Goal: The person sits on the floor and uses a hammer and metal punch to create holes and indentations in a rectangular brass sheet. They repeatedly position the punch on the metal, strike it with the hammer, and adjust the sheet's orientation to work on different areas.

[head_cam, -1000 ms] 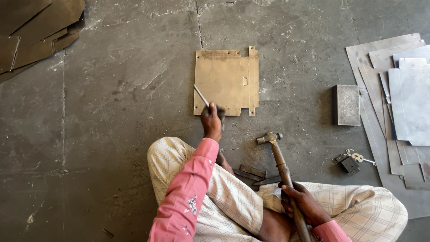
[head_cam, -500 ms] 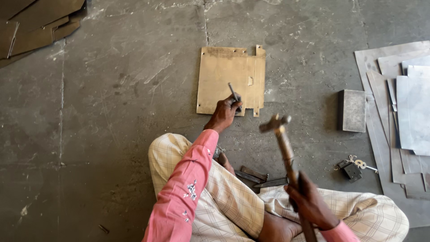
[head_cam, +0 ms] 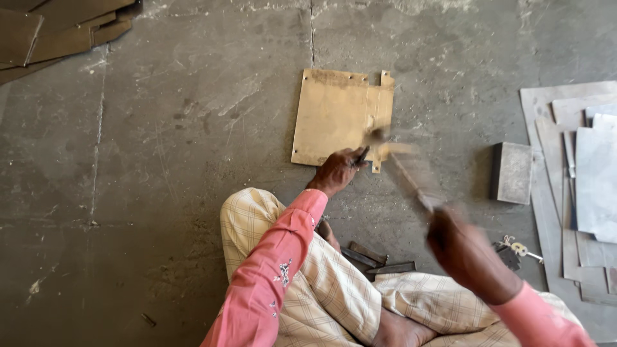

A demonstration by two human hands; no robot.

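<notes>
Left hand [head_cam: 335, 171] gripped a punch [head_cam: 362, 156] at the near edge of the brass-coloured plate [head_cam: 334, 115] on the floor, while right hand [head_cam: 459, 247] clenched the blurred hammer [head_cam: 402, 168], handle running diagonally, head just beside the punch.

A dull, tan metal plate [head_cam: 337, 119] with rusty, matt patches is seen at upper centre, laid on rough, scuffed grey concrete floor [head_cam: 160, 193]. Smooth, pale grey sheet metal [head_cam: 594, 180] is stacked at the right edge, beside a matt steel block [head_cam: 512, 172]. Checked woven cloth [head_cam: 334, 289] is seen below.
</notes>
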